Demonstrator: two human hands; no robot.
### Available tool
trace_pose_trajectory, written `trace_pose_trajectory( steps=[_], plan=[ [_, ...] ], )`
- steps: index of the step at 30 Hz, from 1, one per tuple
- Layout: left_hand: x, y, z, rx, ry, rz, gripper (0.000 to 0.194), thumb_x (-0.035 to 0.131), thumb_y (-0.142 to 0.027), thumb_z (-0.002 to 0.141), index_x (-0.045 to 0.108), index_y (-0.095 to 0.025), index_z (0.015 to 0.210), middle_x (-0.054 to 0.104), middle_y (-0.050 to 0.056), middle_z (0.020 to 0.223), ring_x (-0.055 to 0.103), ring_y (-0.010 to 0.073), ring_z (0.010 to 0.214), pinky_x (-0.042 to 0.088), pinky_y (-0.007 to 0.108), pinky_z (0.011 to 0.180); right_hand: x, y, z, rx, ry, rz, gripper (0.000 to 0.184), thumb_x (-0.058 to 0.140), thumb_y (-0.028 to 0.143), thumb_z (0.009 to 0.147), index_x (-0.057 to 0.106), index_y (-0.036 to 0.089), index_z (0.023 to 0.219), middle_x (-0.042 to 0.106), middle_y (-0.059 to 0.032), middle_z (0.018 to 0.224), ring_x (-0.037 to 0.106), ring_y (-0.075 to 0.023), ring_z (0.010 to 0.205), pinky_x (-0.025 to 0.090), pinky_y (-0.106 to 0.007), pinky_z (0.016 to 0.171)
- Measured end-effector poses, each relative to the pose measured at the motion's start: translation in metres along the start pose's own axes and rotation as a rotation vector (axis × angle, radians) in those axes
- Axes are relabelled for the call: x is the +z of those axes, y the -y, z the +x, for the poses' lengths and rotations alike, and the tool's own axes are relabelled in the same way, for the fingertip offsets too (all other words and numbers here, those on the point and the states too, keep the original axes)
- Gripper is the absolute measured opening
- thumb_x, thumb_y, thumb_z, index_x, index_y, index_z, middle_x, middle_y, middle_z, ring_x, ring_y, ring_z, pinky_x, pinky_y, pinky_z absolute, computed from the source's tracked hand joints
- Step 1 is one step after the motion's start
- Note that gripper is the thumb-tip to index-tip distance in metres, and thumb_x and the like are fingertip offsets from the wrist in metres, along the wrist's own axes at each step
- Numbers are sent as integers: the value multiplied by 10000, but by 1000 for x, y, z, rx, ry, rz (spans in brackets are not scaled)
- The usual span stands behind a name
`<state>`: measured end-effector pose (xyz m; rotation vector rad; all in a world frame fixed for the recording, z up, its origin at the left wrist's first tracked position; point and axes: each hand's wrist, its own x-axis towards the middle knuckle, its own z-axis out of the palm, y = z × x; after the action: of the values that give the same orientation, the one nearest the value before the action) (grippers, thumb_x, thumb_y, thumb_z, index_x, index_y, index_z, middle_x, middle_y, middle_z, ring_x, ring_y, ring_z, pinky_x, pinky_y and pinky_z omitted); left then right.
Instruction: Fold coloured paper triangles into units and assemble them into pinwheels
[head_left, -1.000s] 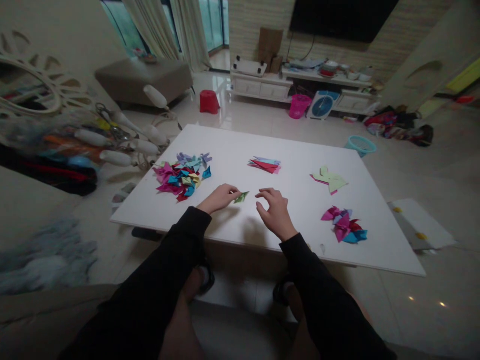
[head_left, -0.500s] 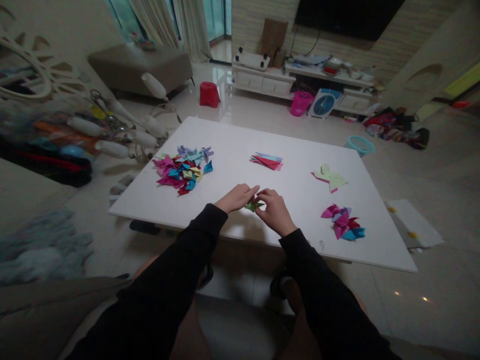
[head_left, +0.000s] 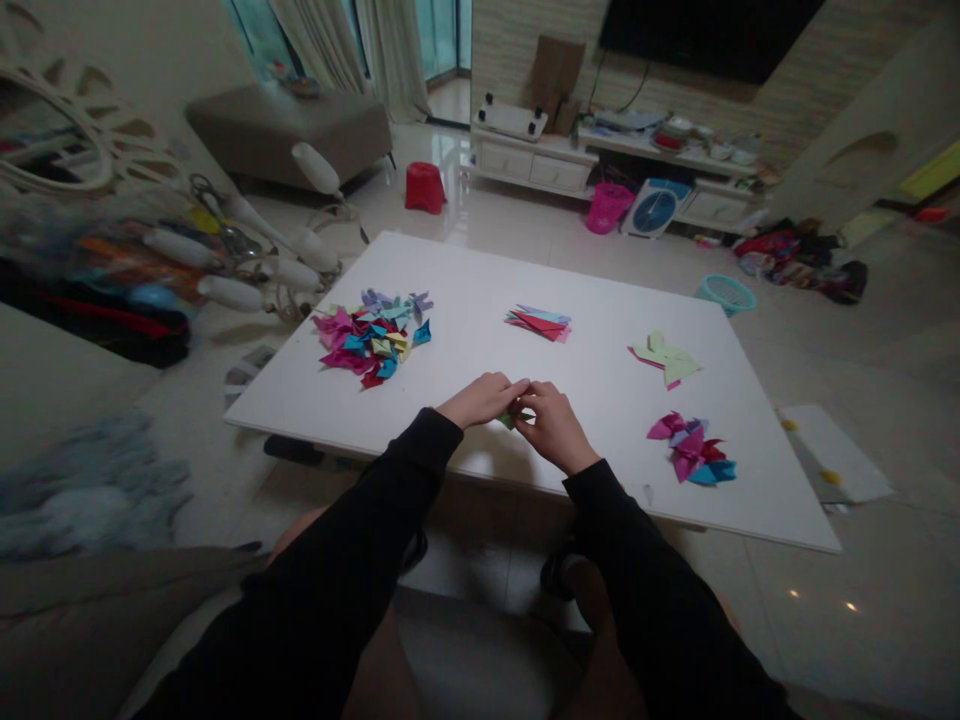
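Observation:
Near the front edge of the white table (head_left: 450,270), my left hand (head_left: 484,399) and my right hand (head_left: 553,424) meet over a small green folded paper piece (head_left: 508,421). Both hands are closed on it, and their fingers cover most of its shape. A mixed heap of colourful folded papers (head_left: 375,340) lies to the left. Beyond my hands is a small stack of narrow folded papers (head_left: 541,322), red on top. To the right sit pale green folded papers (head_left: 667,358) with pink beneath, and nearer, a smaller group of folded papers (head_left: 690,448) in pink, purple, red and blue.
A lamp with several white arms (head_left: 315,168) stands off the table's left corner. On the floor beyond are a red stool (head_left: 424,188), a pink bin (head_left: 608,207), a blue fan (head_left: 652,208) and a turquoise basket (head_left: 726,293).
My hands have drawn closer, fingertips now touching, and cover more of the green paper. The whole view has shifted slightly; the paper piles lie as before.

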<state>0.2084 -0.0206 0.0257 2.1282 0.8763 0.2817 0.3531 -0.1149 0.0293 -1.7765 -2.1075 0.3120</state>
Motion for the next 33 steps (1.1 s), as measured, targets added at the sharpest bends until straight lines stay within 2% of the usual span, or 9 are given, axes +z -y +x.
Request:
trace_pose_trajectory(
  steps=[5, 12, 15, 24, 30, 33],
  plan=[
    [0, 0, 0, 30, 35, -12, 605, 352, -503, 1027, 720, -121, 735, 718, 92, 739, 629, 182, 699, 414, 274, 686, -3, -1, -1, 65, 45, -70, 94, 661, 190, 898, 748, 208, 868, 690, -76, 1064, 558, -236, 1035, 422, -357, 878],
    [0, 2, 1, 91, -67, 30, 308, 464, -301, 979, 729, -145, 957, 749, 77, 982, 653, 187, 875, 475, 274, 817, -1, -8, 3, 173, 156, -263, 169, 619, 210, 932, 769, 193, 854, 717, -93, 1084, 549, -255, 1086, 396, -366, 837],
    [0, 5, 1, 82, -68, 59, 246, 511, -252, 949, 725, -142, 994, 748, 82, 1021, 661, 187, 888, 489, 280, 845, 2, -11, 7, 187, 186, -305, 200, 596, 216, 947, 774, 185, 861, 721, -105, 1079, 548, -258, 1084, 394, -374, 843],
    [-8, 4, -4, 33, -17, 167, 229, 537, -193, 921, 731, -122, 1021, 754, 100, 1058, 685, 196, 899, 511, 291, 865, 7, -12, 11, 241, 219, -309, 205, 595, 253, 953, 784, 205, 890, 723, -105, 1103, 547, -270, 1101, 404, -379, 856],
    [-11, 6, -6, 17, -5, 194, 235, 542, -209, 932, 729, -124, 1045, 755, 103, 1077, 688, 207, 963, 510, 300, 898, 4, -11, 11, 254, 196, -333, 211, 600, 220, 928, 753, 210, 1074, 716, -95, 1163, 557, -277, 1117, 407, -382, 862],
    [-11, 7, -6, 17, -4, 199, 239, 538, -219, 933, 729, -131, 1047, 756, 99, 1072, 689, 209, 975, 510, 302, 903, -1, -13, 9, 251, 180, -340, 226, 577, 199, 930, 740, 215, 1086, 713, -90, 1172, 563, -271, 1119, 407, -380, 870]
  ],
)
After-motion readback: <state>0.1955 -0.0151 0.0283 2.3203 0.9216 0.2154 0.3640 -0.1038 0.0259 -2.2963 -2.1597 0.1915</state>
